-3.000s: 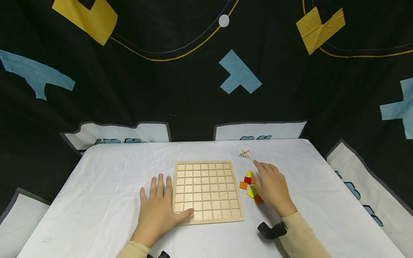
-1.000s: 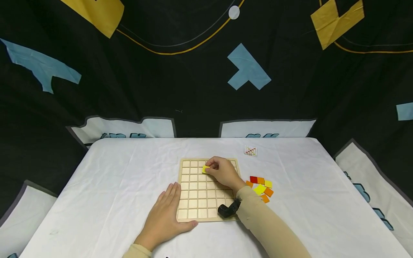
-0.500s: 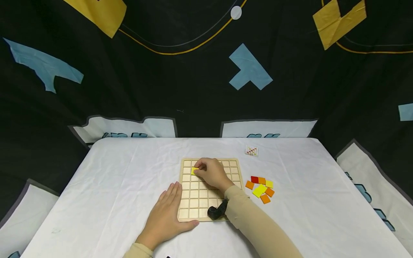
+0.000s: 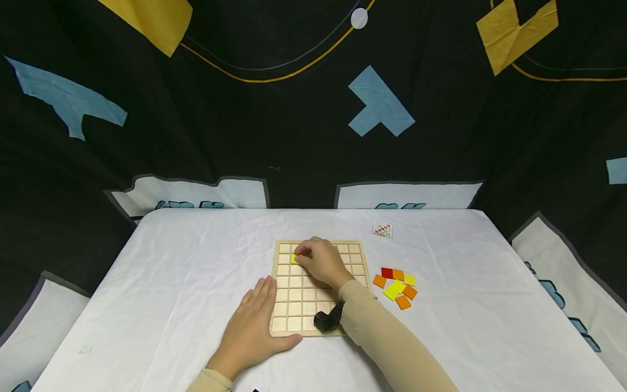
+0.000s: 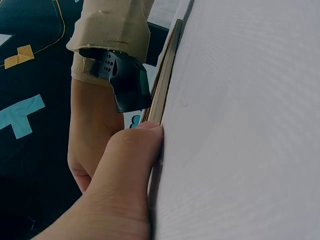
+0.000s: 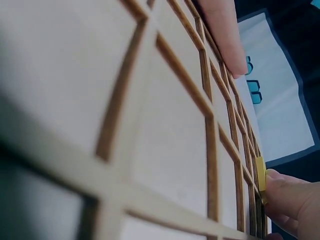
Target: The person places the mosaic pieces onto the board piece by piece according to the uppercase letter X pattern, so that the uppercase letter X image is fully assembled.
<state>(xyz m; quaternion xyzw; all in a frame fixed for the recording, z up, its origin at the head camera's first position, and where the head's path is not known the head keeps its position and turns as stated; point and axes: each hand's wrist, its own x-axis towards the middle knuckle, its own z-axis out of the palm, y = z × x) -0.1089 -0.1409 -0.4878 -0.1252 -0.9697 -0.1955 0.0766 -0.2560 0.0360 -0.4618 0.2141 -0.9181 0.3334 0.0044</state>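
Note:
A square wooden grid board (image 4: 294,309) with recessed cells lies on the white table. My right hand (image 4: 323,262) reaches over its far part and pinches a yellow square tile (image 4: 294,259) at a cell in the second row, near the left side. In the right wrist view the yellow tile (image 6: 261,172) stands at the grid between thumb and fingers. My left hand (image 4: 252,326) lies along the board's left edge, its fingers straight and the thumb out by the front corner. The left wrist view shows that thumb (image 5: 132,155) against the board's edge.
Right of the board lies a loose group of tiles: a red tile (image 4: 387,273), several orange tiles (image 4: 403,302) and yellow tiles (image 4: 392,291). A small card with a coloured grid pattern (image 4: 382,229) lies farther back. A black curtain (image 4: 294,136) hangs behind the table.
My right hand has gone from the loose tiles to the board, carrying a yellow tile leftward across the far rows; over the last half second it has barely moved. The left hand stays at the board.

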